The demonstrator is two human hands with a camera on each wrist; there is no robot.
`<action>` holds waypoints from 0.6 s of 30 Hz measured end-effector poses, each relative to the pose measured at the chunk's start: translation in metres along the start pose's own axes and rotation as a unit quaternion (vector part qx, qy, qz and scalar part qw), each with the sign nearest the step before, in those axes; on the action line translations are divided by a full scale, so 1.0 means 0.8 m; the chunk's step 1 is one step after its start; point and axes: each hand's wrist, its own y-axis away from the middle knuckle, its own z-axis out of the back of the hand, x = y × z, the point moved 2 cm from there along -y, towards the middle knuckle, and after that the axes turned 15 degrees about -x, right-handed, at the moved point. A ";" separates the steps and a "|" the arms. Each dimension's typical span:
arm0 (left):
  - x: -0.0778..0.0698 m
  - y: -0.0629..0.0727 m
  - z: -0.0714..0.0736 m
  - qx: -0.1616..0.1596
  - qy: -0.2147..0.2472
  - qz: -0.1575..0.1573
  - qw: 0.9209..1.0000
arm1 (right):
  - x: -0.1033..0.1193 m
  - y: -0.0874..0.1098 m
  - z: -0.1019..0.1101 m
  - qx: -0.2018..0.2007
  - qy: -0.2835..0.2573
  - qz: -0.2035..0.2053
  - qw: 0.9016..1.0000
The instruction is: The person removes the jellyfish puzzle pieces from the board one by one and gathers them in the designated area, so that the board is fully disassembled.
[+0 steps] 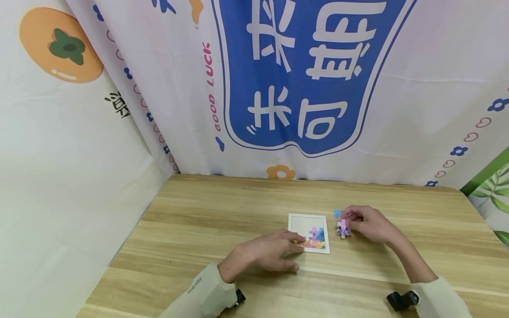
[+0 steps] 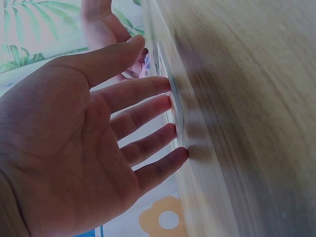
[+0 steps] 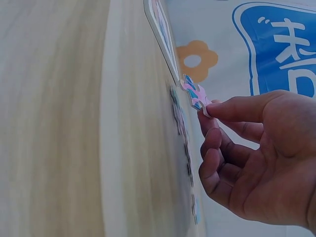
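Note:
A white-framed jigsaw board (image 1: 302, 222) lies on the table, its lower and right parts filled with colourful pieces. My left hand (image 1: 274, 251) rests its fingertips on the board's left side, the fingers nearly straight. In the left wrist view those fingertips touch the board's edge (image 2: 177, 103). Right of the board, my right hand (image 1: 367, 223) pinches a pink and blue jigsaw piece (image 3: 196, 93) between thumb and index finger. The right wrist view has this piece raised off the table, above loose jigsaw pieces (image 3: 178, 116); its other fingers are curled.
A light blue piece (image 1: 338, 213) lies beside the right fingertips. The wooden table (image 1: 207, 212) ends at a printed cloth (image 1: 191, 145) hanging along its back, and another pale cloth (image 1: 79, 176) hangs at the left.

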 end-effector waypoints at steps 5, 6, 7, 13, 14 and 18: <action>0.000 -0.001 0.000 -0.002 0.002 -0.001 1.000 | -0.008 0.003 0.009 -0.004 0.008 -0.009 1.000; 0.000 -0.001 0.000 -0.002 0.001 -0.002 1.000 | -0.010 0.004 0.010 -0.006 0.012 -0.009 1.000; 0.000 -0.001 0.000 -0.002 0.002 -0.002 1.000 | -0.011 0.004 0.012 -0.008 0.016 -0.009 1.000; -0.001 0.000 0.001 -0.001 0.006 0.000 1.000 | -0.017 0.009 0.021 -0.016 0.030 -0.009 0.999; -0.001 0.000 0.001 0.000 0.007 0.000 1.000 | -0.018 0.009 0.023 -0.017 0.031 -0.008 0.999; -0.001 0.001 0.001 0.002 0.008 0.002 1.000 | -0.021 0.010 0.027 -0.018 0.032 -0.010 0.999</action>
